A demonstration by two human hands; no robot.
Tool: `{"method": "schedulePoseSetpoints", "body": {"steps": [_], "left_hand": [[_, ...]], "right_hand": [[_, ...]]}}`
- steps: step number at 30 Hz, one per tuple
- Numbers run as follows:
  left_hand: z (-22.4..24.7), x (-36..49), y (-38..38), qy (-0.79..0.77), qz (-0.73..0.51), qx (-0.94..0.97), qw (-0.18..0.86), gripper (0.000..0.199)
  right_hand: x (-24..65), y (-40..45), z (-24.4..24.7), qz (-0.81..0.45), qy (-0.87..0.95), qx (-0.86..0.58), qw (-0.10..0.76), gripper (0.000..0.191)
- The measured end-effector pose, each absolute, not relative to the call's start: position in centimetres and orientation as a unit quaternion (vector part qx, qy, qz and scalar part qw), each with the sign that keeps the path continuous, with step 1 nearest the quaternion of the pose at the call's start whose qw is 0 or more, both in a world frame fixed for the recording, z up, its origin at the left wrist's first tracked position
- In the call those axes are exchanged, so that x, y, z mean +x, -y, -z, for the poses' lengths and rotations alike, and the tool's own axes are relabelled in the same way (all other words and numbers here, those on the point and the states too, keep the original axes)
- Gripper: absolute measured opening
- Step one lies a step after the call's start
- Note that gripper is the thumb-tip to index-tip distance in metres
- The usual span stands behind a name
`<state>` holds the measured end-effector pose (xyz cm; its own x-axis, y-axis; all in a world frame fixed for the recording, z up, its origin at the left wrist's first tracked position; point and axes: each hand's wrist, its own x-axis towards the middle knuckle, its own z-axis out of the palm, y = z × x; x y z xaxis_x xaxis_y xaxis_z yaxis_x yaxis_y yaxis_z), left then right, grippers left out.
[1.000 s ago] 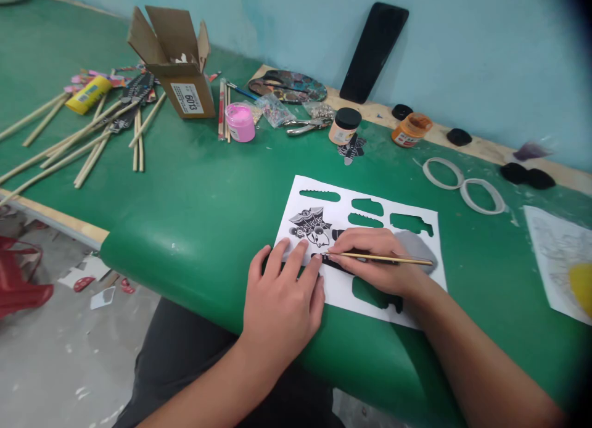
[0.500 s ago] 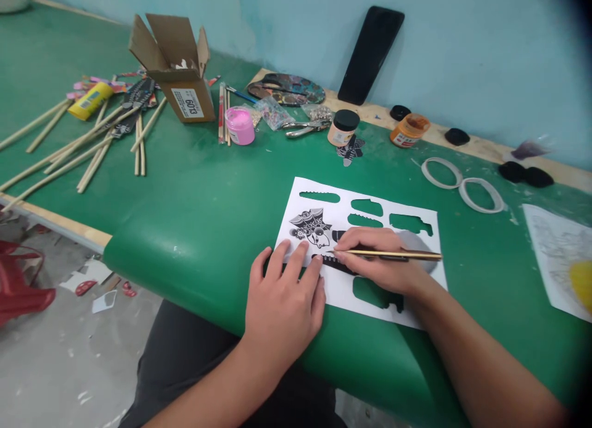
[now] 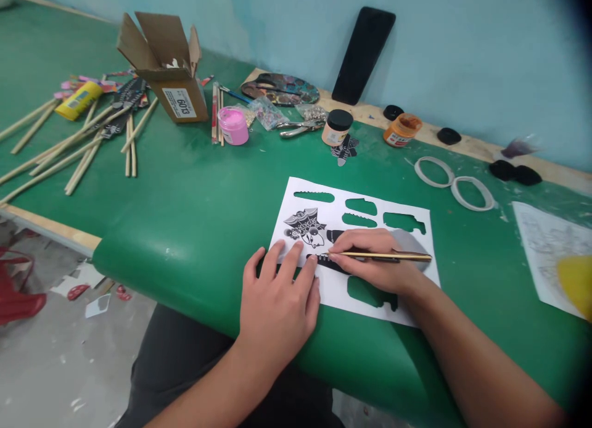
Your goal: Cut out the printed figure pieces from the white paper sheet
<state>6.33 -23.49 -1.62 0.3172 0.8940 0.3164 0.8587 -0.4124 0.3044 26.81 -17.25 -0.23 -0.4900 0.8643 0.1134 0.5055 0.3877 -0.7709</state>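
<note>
A white paper sheet (image 3: pixel 333 292) with several cut-out holes lies on the green tabletop. Printed on it is a black-and-white head with an ornate headdress (image 3: pixel 305 227), beside dark printed strips. My left hand (image 3: pixel 280 292) rests flat on the sheet's lower left, fingers spread, holding nothing. My right hand (image 3: pixel 374 255) is closed around a thin paintbrush (image 3: pixel 407 256) with a gold-and-dark handle. Its tip points left, close to the printed face and just above a black strip (image 3: pixel 326 261); whether it touches the paper I cannot tell.
Behind the sheet stand a pink paint jar (image 3: pixel 233 126), a black-lidded jar (image 3: pixel 337 127), an orange jar (image 3: pixel 402 130), pliers (image 3: pixel 300 128) and a palette (image 3: pixel 282 89). A cardboard box (image 3: pixel 178 98) and wooden sticks (image 3: pixel 83 138) are left. A phone (image 3: pixel 364 55) leans on the wall.
The whole view has shifted slightly, so things appear a little further left. Both hands keep nearly the same place on the sheet, the brush still in my right hand.
</note>
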Motion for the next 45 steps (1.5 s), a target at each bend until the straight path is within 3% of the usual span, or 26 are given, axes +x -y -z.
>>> {"method": "schedulePoseSetpoints", "body": {"steps": [32,36,40,42,45], "left_hand": [[1.4,6.1,23.5,-0.548,-0.218,0.806,0.053,0.029],[1.5,6.1,23.6,-0.535,-0.224,0.812,0.057,0.028],[1.9,6.1,23.6,-0.522,-0.253,0.814,0.044,0.028],[2.1,6.0,23.5,-0.518,-0.269,0.811,0.043,0.025],[2.4,5.9,23.4,-0.51,-0.285,0.81,0.044,0.025]], "right_hand": [[27.0,17.2,-0.1,-0.368,0.795,-0.411,0.252,0.008],[27.2,17.5,0.1,-0.409,0.716,-0.483,0.293,0.012],[27.0,17.8,0.8,-0.448,0.622,-0.502,0.401,0.026],[26.9,17.8,1.1,-0.408,0.65,-0.479,0.427,0.032],[27.1,17.8,1.5,-0.289,0.766,-0.451,0.355,0.032]]}}
